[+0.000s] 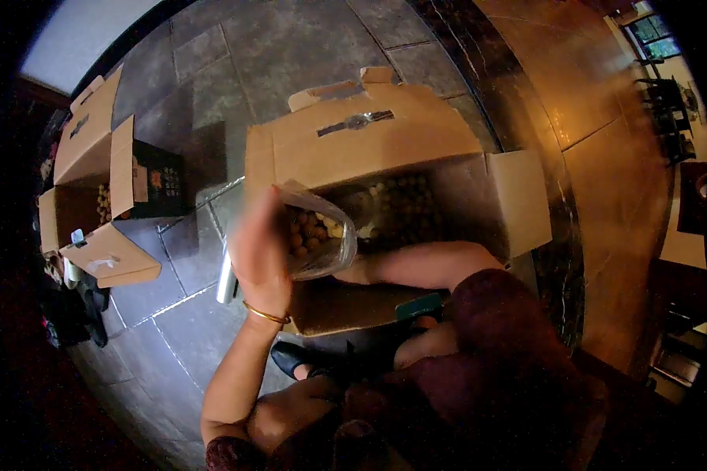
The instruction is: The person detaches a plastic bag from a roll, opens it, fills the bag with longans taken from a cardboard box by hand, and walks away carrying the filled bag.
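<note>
A clear plastic bag (339, 250) with round brown fruit (308, 232) inside is held at the near left of a large open cardboard box (353, 149). My left hand (263, 251), a gold bangle at its wrist, is raised along the bag's left side. Its blurred fingers are closed together at the upper rim, apparently gripping the plastic. My right hand (353, 272) reaches in from the right, low behind the bag, which hides its fingers. More round fruit (401, 206) lies in shadow inside the box.
Another open carton (94, 204) with fruit stands at the left on grey floor tiles (173, 330). A shiny rolled object (226, 284) lies left of my wrist. The large box's right flap (520, 206) sticks outward. My shoe (289, 358) is close below the box.
</note>
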### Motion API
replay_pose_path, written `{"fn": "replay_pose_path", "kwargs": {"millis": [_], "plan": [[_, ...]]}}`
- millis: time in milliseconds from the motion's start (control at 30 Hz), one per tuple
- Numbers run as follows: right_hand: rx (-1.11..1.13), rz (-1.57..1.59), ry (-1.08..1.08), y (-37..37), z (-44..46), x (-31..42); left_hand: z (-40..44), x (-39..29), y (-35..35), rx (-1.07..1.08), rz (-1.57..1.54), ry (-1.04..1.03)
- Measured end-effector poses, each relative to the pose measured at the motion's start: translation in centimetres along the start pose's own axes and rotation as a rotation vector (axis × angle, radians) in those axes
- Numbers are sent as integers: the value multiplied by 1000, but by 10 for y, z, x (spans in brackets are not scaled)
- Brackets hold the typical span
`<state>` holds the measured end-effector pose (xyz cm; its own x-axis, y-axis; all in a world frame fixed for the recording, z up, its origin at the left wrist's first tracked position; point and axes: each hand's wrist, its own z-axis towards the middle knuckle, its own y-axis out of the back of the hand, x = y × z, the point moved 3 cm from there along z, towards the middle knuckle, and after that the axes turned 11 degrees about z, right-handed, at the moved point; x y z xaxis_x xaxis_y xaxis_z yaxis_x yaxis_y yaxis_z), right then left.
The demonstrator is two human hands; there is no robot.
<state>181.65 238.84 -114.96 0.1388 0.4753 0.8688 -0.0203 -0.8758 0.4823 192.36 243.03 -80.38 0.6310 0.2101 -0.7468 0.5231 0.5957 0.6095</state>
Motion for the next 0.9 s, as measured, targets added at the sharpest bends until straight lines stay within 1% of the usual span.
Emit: {"fn": "replay_pose_path", "kwargs": {"millis": [67, 167, 367, 467, 667, 900], "plan": [[10, 8, -8, 3, 3, 3, -1, 0, 1, -9, 4, 17], [27, 13, -24, 10, 3, 6, 1, 1, 1, -8, -100, -14], [38, 20, -40, 23, 2, 12, 1, 4, -2, -19, -133, -30], [48, 27, -53, 26, -1, 14, -1, 5, -2, -3, -125, -13], [47, 1, -83, 21, 1, 23, 0, 7, -3, -26, -160, -60], [111, -7, -144, 30, -4, 29, 1, -4, 1, -15, -88, -36]]}}
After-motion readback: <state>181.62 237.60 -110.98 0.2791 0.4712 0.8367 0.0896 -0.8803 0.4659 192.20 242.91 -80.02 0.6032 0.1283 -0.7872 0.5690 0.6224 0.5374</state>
